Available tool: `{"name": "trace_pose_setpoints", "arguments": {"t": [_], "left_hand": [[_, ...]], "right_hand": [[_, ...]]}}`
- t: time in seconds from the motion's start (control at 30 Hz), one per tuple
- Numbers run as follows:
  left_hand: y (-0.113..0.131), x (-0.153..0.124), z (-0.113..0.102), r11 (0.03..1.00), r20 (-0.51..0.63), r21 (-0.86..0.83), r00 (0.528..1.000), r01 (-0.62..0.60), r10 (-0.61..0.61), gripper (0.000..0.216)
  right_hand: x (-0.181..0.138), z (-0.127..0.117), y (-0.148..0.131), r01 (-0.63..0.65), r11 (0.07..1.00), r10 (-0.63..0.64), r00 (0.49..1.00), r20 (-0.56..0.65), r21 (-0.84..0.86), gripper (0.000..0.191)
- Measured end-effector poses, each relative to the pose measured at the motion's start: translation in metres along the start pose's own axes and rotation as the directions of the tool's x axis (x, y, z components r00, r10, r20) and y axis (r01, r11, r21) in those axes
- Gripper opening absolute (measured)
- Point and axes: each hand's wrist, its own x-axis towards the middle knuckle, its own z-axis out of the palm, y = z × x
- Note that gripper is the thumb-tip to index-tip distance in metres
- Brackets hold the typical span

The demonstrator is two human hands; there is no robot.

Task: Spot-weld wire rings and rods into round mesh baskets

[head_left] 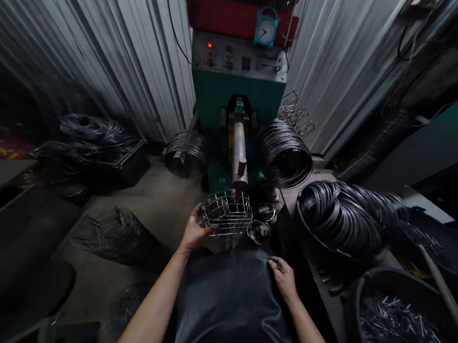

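Note:
My left hand (pixel 197 231) grips the left side of a round wire basket (pixel 229 214), thumb across its near side. The basket sits under the metal arm (pixel 240 151) of a green machine (pixel 205 95), whose tip reaches down to the basket's upper rim. Over the right edge of a black apron (pixel 235 299), my right hand (pixel 283 276) is closed with its fingers curled round small dark metal pieces, too small to name. Two small round dishes, the nearer dish (pixel 259 231) and one behind it, stand just right of the basket.
Coils of wire rings hang left (pixel 185 155) and right (pixel 285 153) of the machine. To the right are a tub of wire rings (pixel 340 217) and a bucket rim (pixel 357 287) around short metal pieces. A wire bundle (pixel 113 231) stands on the left floor.

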Motion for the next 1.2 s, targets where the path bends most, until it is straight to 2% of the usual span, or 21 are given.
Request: {"name": "trace_pose_setpoints", "arguments": {"t": [0.1, 0.17, 0.23, 0.3, 0.4, 0.5, 0.57, 0.73, 0.83, 0.93, 1.0, 1.07, 1.2], "left_hand": [[0.012, -0.021, -0.003, 0.982, 0.034, 0.165, 0.995, -0.097, 0.092, 0.095], [0.026, -0.034, 0.001, 0.905, 0.055, 0.374, 0.979, -0.204, 0.198, 0.091], [0.041, -0.045, 0.009, 0.788, 0.117, 0.541, 0.954, -0.293, 0.274, 0.088], [0.056, -0.052, 0.018, 0.707, 0.177, 0.618, 0.936, -0.345, 0.303, 0.087], [0.071, -0.058, 0.029, 0.649, 0.222, 0.66, 0.924, -0.378, 0.313, 0.085], [0.076, -0.061, 0.034, 0.615, 0.236, 0.688, 0.92, -0.386, 0.313, 0.08], [0.077, -0.062, 0.035, 0.59, 0.241, 0.712, 0.921, -0.382, 0.306, 0.078], [0.08, -0.066, 0.036, 0.521, 0.288, 0.769, 0.929, -0.369, 0.233, 0.08], [0.084, -0.066, 0.038, 0.515, 0.305, 0.775, 0.93, -0.367, 0.203, 0.082], [0.088, -0.064, 0.042, 0.501, 0.32, 0.773, 0.921, -0.389, 0.22, 0.082], [0.088, -0.063, 0.044, 0.487, 0.327, 0.778, 0.918, -0.397, 0.224, 0.082], [0.088, -0.061, 0.043, 0.487, 0.33, 0.778, 0.918, -0.396, 0.218, 0.083], [0.087, -0.059, 0.039, 0.519, 0.332, 0.758, 0.919, -0.395, 0.215, 0.085]], "right_hand": [[-0.003, 0.0, -0.033, 0.09, 0.991, -0.068, 0.976, 0.208, -0.1, 0.028], [-0.003, 0.003, -0.069, 0.206, 0.971, -0.147, 0.915, 0.376, -0.122, 0.022], [0.0, 0.009, -0.109, 0.339, 0.924, -0.215, 0.843, 0.492, -0.176, 0.024], [0.007, 0.018, -0.142, 0.414, 0.858, -0.204, 0.817, 0.539, -0.303, 0.03], [0.015, 0.035, -0.167, 0.456, 0.748, -0.186, 0.842, 0.506, -0.483, 0.028], [0.012, 0.051, -0.166, 0.446, 0.696, -0.246, 0.884, 0.397, -0.563, 0.022], [0.006, 0.058, -0.158, 0.447, 0.682, -0.293, 0.892, 0.344, -0.579, 0.018], [-0.004, 0.06, -0.14, 0.494, 0.74, -0.343, 0.861, 0.375, -0.457, 0.015], [-0.006, 0.058, -0.136, 0.547, 0.721, -0.421, 0.834, 0.357, -0.425, 0.018], [-0.005, 0.057, -0.135, 0.532, 0.725, -0.424, 0.845, 0.325, -0.437, 0.02], [-0.002, 0.054, -0.135, 0.515, 0.759, -0.388, 0.849, 0.358, -0.399, 0.022], [0.001, 0.048, -0.136, 0.547, 0.77, -0.384, 0.808, 0.446, -0.328, 0.024], [0.007, 0.036, -0.139, 0.669, 0.713, -0.433, 0.654, 0.62, -0.208, 0.025]]}}
